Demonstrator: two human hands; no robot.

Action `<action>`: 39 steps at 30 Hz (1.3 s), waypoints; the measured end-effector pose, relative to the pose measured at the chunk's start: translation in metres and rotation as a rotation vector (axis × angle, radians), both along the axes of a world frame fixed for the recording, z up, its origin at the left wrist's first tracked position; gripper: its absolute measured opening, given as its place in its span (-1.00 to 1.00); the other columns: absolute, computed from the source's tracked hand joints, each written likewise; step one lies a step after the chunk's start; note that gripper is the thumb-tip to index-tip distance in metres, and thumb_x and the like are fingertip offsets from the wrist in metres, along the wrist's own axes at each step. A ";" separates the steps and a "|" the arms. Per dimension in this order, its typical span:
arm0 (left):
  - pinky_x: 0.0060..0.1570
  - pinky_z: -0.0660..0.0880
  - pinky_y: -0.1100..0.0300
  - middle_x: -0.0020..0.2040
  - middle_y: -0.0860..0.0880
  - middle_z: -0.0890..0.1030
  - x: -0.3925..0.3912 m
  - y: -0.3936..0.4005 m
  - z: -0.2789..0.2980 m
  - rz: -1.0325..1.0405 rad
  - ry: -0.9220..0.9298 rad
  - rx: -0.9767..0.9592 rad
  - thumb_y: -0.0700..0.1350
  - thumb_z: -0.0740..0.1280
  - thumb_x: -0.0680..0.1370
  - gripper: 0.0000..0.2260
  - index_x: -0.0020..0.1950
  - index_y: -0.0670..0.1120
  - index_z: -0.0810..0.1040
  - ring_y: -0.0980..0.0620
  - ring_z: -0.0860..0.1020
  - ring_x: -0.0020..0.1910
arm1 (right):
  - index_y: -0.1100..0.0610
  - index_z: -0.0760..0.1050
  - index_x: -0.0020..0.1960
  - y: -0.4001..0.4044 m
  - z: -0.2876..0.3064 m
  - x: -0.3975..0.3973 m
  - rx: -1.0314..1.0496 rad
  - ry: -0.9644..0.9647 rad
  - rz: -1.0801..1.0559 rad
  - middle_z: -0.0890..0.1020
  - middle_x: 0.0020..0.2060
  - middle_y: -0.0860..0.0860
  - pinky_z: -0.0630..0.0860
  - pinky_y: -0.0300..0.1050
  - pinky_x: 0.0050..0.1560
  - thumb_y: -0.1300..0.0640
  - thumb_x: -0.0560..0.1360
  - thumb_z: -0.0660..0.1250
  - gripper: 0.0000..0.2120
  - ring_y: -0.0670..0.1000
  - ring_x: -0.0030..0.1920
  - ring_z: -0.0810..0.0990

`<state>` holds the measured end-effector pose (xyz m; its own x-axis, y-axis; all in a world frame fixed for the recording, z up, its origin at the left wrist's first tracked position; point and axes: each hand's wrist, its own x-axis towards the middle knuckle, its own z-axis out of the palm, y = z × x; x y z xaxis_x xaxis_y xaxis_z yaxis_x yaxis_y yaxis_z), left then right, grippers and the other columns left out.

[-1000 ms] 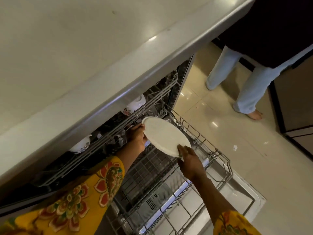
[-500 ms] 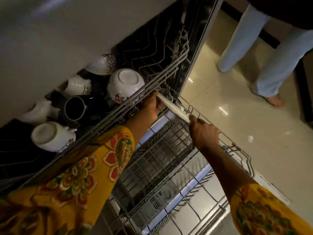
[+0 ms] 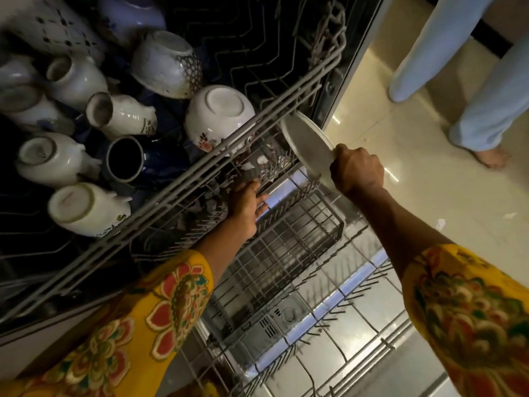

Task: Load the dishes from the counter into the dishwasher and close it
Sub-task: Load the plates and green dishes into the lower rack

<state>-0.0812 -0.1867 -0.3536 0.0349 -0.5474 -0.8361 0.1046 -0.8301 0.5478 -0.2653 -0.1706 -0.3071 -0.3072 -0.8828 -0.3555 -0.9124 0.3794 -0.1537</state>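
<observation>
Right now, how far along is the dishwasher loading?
Partly done. The upper rack already holds upturned mugs and bowls, such as the floral bowl. In hand: the right hand grips a white plate at the lower rack, while the left hand reaches into that rack. Left: seating the plate and shutting the open dishwasher. The counter is out of view.

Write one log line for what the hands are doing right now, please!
stage: loading plate | right hand: grips white plate on edge over lower rack | left hand: open, reaching into lower rack | door: open
</observation>
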 end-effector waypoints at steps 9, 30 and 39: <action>-0.09 0.47 0.14 0.31 -0.06 0.50 0.026 0.016 -0.006 0.002 -0.057 0.034 -0.14 0.13 0.65 -0.76 0.27 -0.10 0.47 0.00 0.54 0.05 | 0.08 0.20 0.44 -0.023 0.003 -0.003 0.069 -0.048 -0.032 0.50 0.10 0.25 0.37 -0.01 -0.13 0.15 0.60 0.18 -0.57 0.25 0.04 0.52; -0.21 0.45 0.26 0.15 -0.04 0.57 0.043 0.066 0.088 0.003 -0.029 -0.095 -0.18 0.22 0.60 -0.77 0.23 -0.11 0.53 0.02 0.52 0.03 | 0.18 0.27 0.42 0.077 0.061 0.062 0.039 -0.263 0.017 0.44 0.25 0.24 0.48 0.06 0.19 0.13 0.61 0.13 -0.60 0.22 0.19 0.48; -0.14 0.40 0.13 -0.05 -0.08 0.52 0.107 0.135 0.180 0.075 -0.053 -0.202 -0.11 0.19 0.60 -0.88 -0.01 -0.06 0.52 -0.04 0.48 -0.07 | 0.18 0.29 0.44 0.141 0.145 0.144 0.044 -0.285 0.183 0.44 0.34 0.18 0.35 -0.06 0.31 0.05 0.60 0.13 -0.56 0.15 0.34 0.42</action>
<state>0.0255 -0.0512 -0.1734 0.1223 -0.6978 -0.7058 0.1286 -0.6940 0.7084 -0.1210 -0.0291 -0.1616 -0.0282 -0.8958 -0.4435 -0.8887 0.2256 -0.3991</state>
